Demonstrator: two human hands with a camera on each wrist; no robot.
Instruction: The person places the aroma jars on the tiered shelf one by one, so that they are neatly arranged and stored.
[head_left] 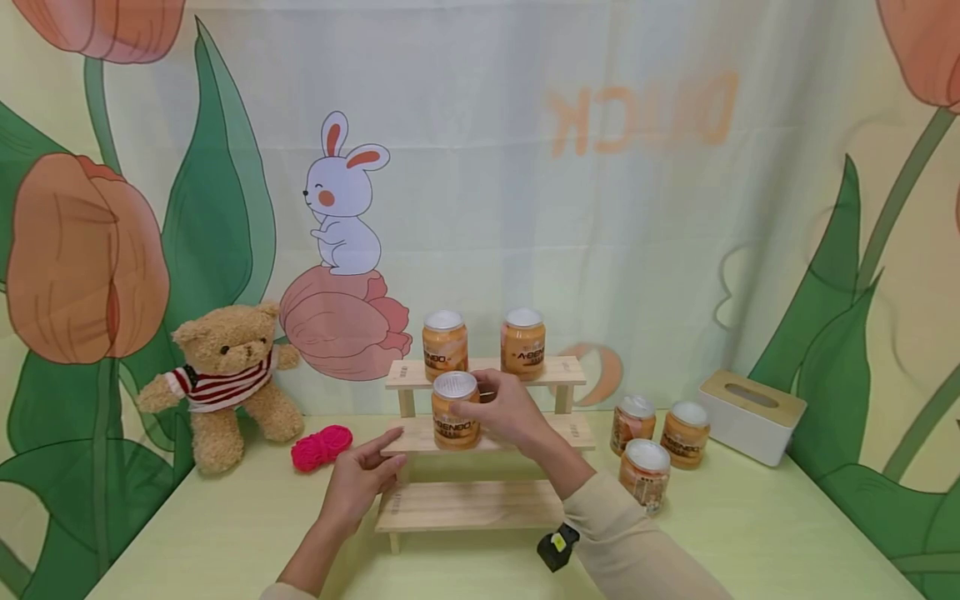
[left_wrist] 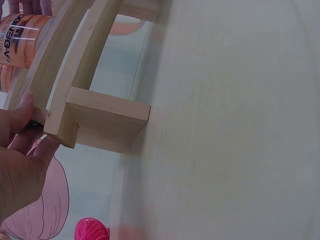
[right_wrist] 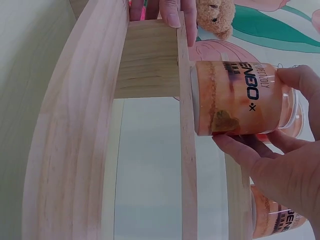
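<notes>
Against a tulip-and-bunny curtain [head_left: 480,183], on a pale desk [head_left: 757,542]: pinches L end of middle shelf [head_left: 417,437] of 3-tier wooden stand [head_left: 472,505] w/ L hand [head_left: 362,479], prob. to steady it. Grips orange-labelled BENBO jar [head_left: 454,423] upright at that shelf's front w/ curled fingers [right_wrist: 236,150] of R hand [head_left: 513,414] round the sides, likely for control w/o tipping; can't tell if fully resting. Shows two matching jars [head_left: 522,346] on top shelf [head_left: 483,367], spaced apart, maybe to avoid knocks. Has three more jars [head_left: 686,437] on desk to R, near tissue box [head_left: 750,421], presumably within easy reach.
</notes>
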